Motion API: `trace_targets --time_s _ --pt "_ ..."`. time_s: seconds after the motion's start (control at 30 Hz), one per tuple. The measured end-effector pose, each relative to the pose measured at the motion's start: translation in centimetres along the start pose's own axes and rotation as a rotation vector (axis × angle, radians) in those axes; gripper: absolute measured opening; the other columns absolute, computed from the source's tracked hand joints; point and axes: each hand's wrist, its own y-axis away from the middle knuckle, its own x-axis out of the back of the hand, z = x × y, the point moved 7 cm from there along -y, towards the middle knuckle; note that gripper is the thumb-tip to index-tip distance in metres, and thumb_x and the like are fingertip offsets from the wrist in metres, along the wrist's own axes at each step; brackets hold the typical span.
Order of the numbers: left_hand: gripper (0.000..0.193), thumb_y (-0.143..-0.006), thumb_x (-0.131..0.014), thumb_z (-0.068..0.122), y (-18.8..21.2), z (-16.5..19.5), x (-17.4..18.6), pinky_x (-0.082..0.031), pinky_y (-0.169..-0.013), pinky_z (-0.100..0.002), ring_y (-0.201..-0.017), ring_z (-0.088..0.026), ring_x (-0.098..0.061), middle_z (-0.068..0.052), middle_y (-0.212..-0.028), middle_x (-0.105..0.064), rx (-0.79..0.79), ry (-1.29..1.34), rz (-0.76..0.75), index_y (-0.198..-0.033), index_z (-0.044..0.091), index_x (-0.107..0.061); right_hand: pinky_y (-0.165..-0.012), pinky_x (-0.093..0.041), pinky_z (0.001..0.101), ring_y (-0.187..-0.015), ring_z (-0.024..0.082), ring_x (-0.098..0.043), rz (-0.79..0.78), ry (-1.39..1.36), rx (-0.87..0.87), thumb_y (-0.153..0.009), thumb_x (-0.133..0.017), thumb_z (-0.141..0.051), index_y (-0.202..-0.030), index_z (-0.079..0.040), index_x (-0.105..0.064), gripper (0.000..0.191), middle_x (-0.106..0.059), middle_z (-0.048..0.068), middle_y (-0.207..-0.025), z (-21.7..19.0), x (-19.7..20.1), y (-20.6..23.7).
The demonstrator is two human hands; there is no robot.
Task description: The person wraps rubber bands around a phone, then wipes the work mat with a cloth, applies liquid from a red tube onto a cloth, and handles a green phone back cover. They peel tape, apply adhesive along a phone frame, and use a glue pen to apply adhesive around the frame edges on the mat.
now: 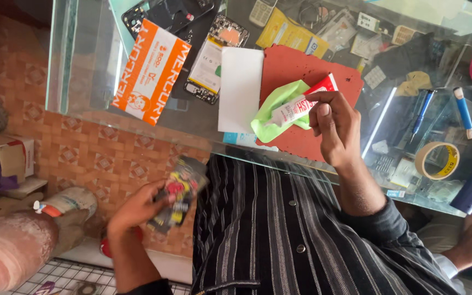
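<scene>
A glass tabletop [83,65] fills the top of the frame, with tiled floor below. In the middle, the right hand [334,128] pinches a red and white tube [301,104] over a green cloth [279,106] on a red mat [301,71], maybe to squeeze it. Lower left, the left hand [137,210] grips a small dark packet [178,191] off the tabletop. An open phone [214,60], white card [240,87], orange packet [151,71] and tape roll [437,160] crowd around.

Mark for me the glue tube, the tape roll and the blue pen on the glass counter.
glue tube [300,106], head view, middle of the red-and-white body held by the right hand [335,127].
tape roll [437,160], head view, its front rim.
blue pen [423,112], head view, mid-barrel.
</scene>
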Motion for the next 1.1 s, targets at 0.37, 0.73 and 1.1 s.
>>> trace_targets --time_s 0.37,0.73,1.1 --pt "0.051 -0.099 -0.069 0.026 -12.0 12.0 2.3 -0.047 -0.100 -0.050 -0.117 -0.039 -0.060 -0.020 -0.120 -0.065 -0.420 -0.580 0.827 -0.138 -0.003 -0.054 -0.089 -0.049 0.0402 -0.101 0.029 -0.059 0.121 0.556 0.190 -0.092 -0.075 -0.019 -0.126 0.000 -0.063 0.041 -0.064 0.015 -0.112 -0.4 -0.2 0.8" --pt "0.033 -0.092 -0.067 0.041 -5.8 8.5 -5.2 -0.055 -0.073 -0.051 -0.084 -0.038 -0.071 -0.019 -0.086 -0.074 0.022 -1.055 0.179 -0.087 0.009 -0.073 -0.118 -0.025 0.0581 -0.139 0.031 -0.049 0.008 0.836 0.327 -0.076 -0.080 -0.018 -0.126 -0.014 -0.066 0.052 -0.059 0.006 -0.133 -0.1 -3.8 -0.5" --pt "0.019 -0.094 -0.074 0.015 -9.5 18.1 -5.6 -0.055 -0.070 -0.044 -0.088 -0.031 -0.069 -0.009 -0.096 -0.066 -0.695 -0.869 0.630 -0.110 0.006 -0.069 -0.117 -0.015 0.0705 -0.137 0.045 -0.045 -0.100 0.771 0.394 -0.058 -0.075 -0.019 -0.118 0.000 -0.060 0.065 -0.055 0.022 -0.133 -3.7 -1.5 -1.7"
